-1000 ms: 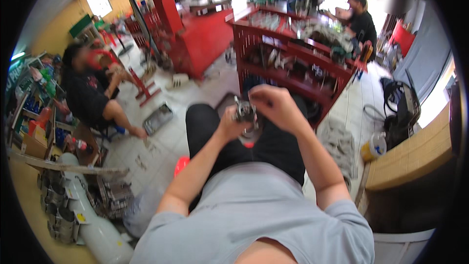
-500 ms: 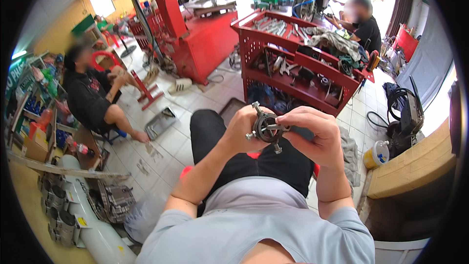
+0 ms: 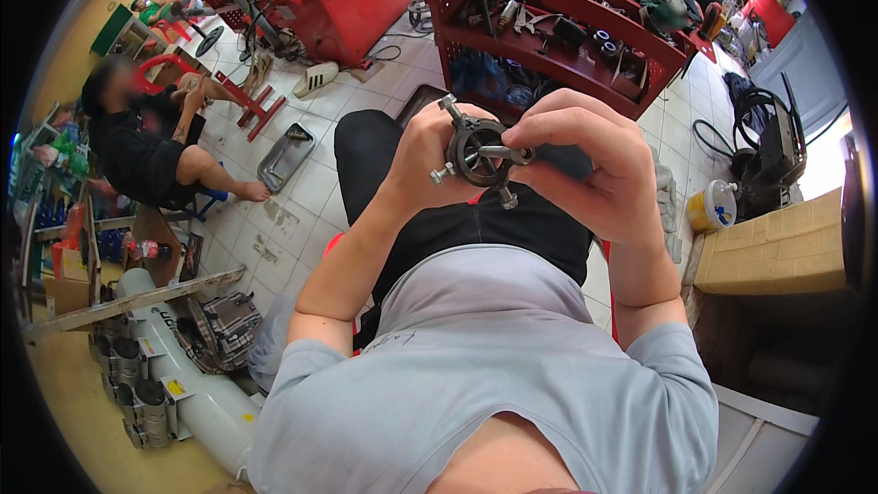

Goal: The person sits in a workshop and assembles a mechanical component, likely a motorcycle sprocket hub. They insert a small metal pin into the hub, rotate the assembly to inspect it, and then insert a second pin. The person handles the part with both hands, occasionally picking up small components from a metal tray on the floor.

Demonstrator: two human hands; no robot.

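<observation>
In front of my lap, my left hand [image 3: 422,157] is closed around the left side of a dark metal ring with bolts [image 3: 464,170]. Several silvery bolts stick outward from its rim. Across the ring's opening lies a short metal pin [image 3: 492,152] with a thicker round end at the right. My right hand [image 3: 590,160] holds that end between thumb and fingers. How the pin meets the inside of the ring is too small to tell. The fingertips of my left hand are partly hidden behind the ring.
Ahead stands a red tool cart [image 3: 549,59] with tools on its shelves. A metal tray [image 3: 286,157] lies on the tiled floor near a seated person [image 3: 142,142] at the left. At the right are a white bucket [image 3: 712,208] and a black machine with a hose [image 3: 773,142].
My view has tipped downward, so the cart and the room sit higher. Both hands still hold the ring and pin, appearing slightly higher and larger.
</observation>
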